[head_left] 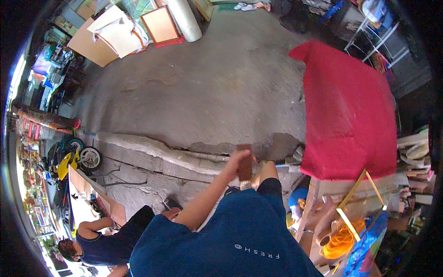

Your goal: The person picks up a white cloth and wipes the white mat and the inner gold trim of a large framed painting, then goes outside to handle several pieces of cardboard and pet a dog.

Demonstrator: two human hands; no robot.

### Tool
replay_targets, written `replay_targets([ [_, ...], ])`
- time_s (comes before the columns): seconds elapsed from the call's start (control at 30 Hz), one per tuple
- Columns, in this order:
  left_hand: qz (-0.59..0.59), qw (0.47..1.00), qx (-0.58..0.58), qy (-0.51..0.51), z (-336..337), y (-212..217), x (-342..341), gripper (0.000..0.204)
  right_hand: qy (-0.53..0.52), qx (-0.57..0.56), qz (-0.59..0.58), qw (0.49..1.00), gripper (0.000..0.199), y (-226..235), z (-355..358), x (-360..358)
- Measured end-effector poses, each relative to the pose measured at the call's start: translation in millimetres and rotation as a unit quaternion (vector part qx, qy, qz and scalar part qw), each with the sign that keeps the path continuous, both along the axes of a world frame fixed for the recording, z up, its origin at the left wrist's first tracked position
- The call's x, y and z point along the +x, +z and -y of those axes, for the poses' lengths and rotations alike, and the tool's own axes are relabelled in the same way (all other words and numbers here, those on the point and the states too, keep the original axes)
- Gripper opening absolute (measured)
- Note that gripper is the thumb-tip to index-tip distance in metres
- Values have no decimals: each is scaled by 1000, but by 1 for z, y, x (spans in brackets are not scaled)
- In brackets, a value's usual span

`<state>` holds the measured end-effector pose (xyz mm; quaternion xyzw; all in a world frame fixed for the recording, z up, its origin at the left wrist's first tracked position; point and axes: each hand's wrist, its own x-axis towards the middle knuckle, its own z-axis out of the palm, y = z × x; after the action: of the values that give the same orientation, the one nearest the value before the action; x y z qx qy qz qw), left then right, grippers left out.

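My left hand (239,162) reaches out in front of my blue shirt, its fingers closed around a brown flat rectangular thing (245,168). The piece stands out past the thumb and fingers, longer than it is wide; its exact kind I cannot make out. Below and beside it show my bare knee (267,171) and dark shorts. Nowhere in the picture can I find my right hand.
A red cloth (349,115) covers a table on the right, with a wooden frame (363,203) and orange cord (342,240) nearer me. At left, another person (108,237) is beside a board-topped table (85,198). A cracked concrete ridge (170,157) crosses the floor.
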<state>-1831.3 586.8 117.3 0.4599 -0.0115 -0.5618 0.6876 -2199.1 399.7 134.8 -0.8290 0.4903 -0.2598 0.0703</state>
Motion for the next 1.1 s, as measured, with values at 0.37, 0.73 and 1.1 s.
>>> replay_targets([
  [0.37,160,981,101,38,141,25,142,62,383,383,86,836,74,21,39,410],
  [0.73,188,966,109,141,183,28,439,43,473,508,40,719,63,40,148,738],
  [1.1,114,976,109,151,241,32,750,43,511,520,-72,681,70,41,236,1067],
])
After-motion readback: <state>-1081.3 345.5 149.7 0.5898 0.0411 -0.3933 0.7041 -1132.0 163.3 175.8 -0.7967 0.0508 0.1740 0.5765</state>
